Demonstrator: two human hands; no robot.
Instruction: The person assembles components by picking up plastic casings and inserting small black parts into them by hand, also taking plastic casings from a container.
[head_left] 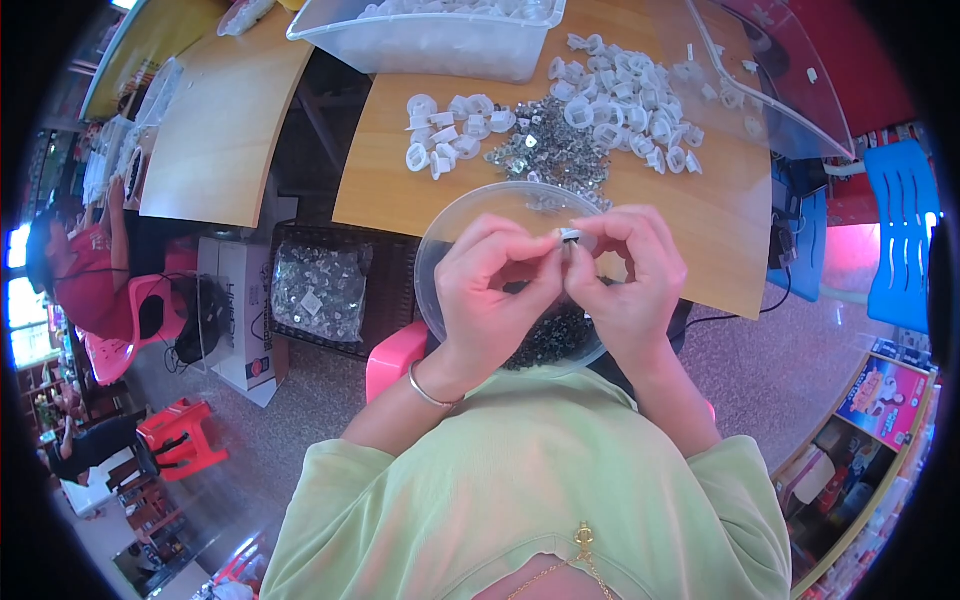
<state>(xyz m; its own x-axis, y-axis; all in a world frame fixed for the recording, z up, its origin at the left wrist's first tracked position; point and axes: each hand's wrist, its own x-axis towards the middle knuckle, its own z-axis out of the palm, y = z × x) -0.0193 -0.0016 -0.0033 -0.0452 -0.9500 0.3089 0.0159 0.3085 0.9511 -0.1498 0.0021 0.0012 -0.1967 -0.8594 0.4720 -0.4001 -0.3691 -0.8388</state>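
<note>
My left hand [500, 280] and my right hand [630, 280] meet over a clear round tub [430, 260]. Fingertips of both pinch a small white plastic part [572, 234] with something dark or metallic at its middle; the fingers cover much of it. Inside the tub, below my hands, lie many small dark pieces [545, 345]. Just beyond the tub's far rim, a heap of small shiny metal clips [545, 140] spreads over the wooden table [390, 190]. White ring-shaped plastic parts [625, 95] are piled right of the clips, and a smaller group [440, 140] lies to their left.
A large translucent bin [430, 45] of white parts stands at the table's far side. A clear plastic panel [760, 90] rises at the right. On the left, a bag of metal pieces [320, 290] rests in a dark crate. Another person [95, 270] sits farther left.
</note>
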